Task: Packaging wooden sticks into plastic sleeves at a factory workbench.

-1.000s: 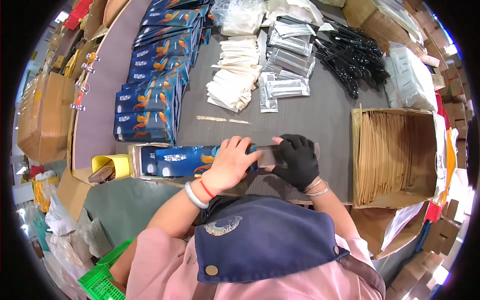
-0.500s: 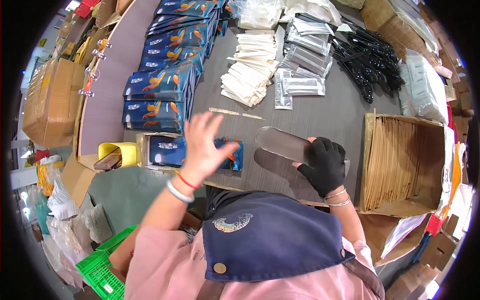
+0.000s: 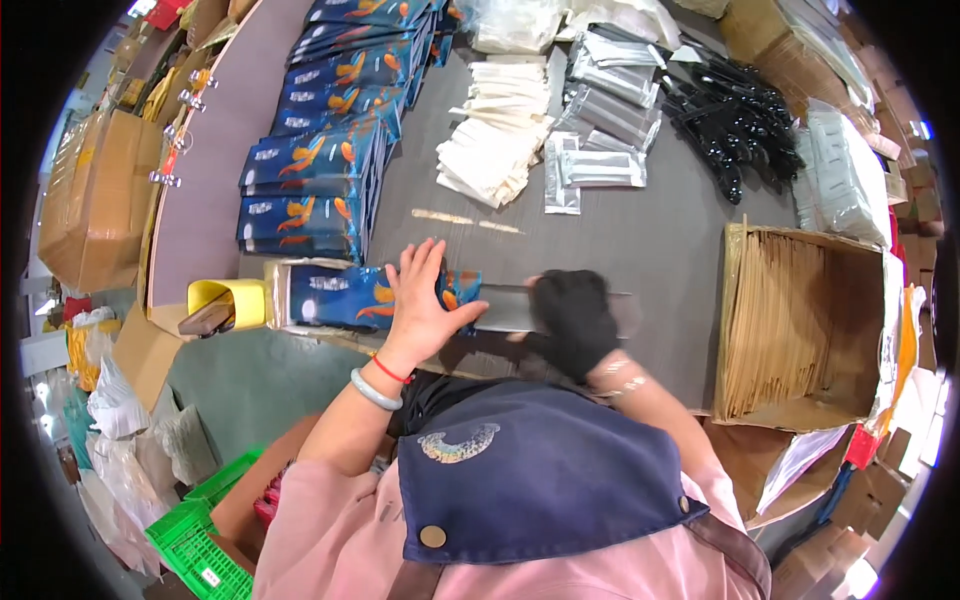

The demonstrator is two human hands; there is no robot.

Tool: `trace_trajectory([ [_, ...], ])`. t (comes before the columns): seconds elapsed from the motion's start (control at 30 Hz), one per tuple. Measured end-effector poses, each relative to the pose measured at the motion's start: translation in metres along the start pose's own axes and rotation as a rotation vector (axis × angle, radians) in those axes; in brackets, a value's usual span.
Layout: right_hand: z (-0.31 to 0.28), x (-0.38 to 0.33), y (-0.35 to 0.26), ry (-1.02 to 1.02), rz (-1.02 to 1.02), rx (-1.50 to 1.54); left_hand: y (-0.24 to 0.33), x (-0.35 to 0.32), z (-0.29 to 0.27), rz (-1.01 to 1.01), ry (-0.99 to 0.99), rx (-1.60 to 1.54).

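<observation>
My left hand [image 3: 425, 300] lies with fingers spread over the right part of a blue pouch [image 3: 335, 297] printed with orange fish-like shapes. It holds nothing; the thumb points to the pouch's right end. My right hand [image 3: 575, 322], in a black fingerless glove and blurred by motion, is closed around a long clear plastic piece with rounded ends [image 3: 506, 312]. The piece's left end meets the pouch's right end; whether it sits inside is hidden. An open cardboard holder [image 3: 279, 297] surrounds the pouch's left end.
Stacked blue pouches [image 3: 300, 222], white paper-wrapped strips [image 3: 490, 150], clear packets [image 3: 603, 168] and black utensils [image 3: 735, 130] lie farther back. A cardboard box [image 3: 735, 330] of brown flat pieces stands right. A yellow holder [image 3: 240, 300] is at the left edge.
My left hand has come down onto the blue pouch. My right hand has carried the clear plastic piece left and nearer, up to the pouch's right end.
</observation>
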State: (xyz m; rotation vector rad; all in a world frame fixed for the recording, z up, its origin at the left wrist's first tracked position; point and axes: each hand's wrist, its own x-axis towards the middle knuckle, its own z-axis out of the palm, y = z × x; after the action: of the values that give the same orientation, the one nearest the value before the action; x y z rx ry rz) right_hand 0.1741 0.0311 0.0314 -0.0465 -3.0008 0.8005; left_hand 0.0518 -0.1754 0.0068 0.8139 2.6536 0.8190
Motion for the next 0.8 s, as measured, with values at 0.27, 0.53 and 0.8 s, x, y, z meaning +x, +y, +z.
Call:
trace_trajectory([
  [0.27,-0.019,0.043,0.061,0.239,0.072,0.002,0.004,0.060,-0.028,0.169,-0.029,-0.130],
  [0.53,-0.091,0.164,0.146,0.227,0.280,-0.308,-0.020,0.110,-0.008,0.300,0.206,0.035],
  [0.8,-0.084,0.236,0.174,0.176,0.385,-0.480,-0.016,0.112,-0.013,0.286,0.136,0.038],
])
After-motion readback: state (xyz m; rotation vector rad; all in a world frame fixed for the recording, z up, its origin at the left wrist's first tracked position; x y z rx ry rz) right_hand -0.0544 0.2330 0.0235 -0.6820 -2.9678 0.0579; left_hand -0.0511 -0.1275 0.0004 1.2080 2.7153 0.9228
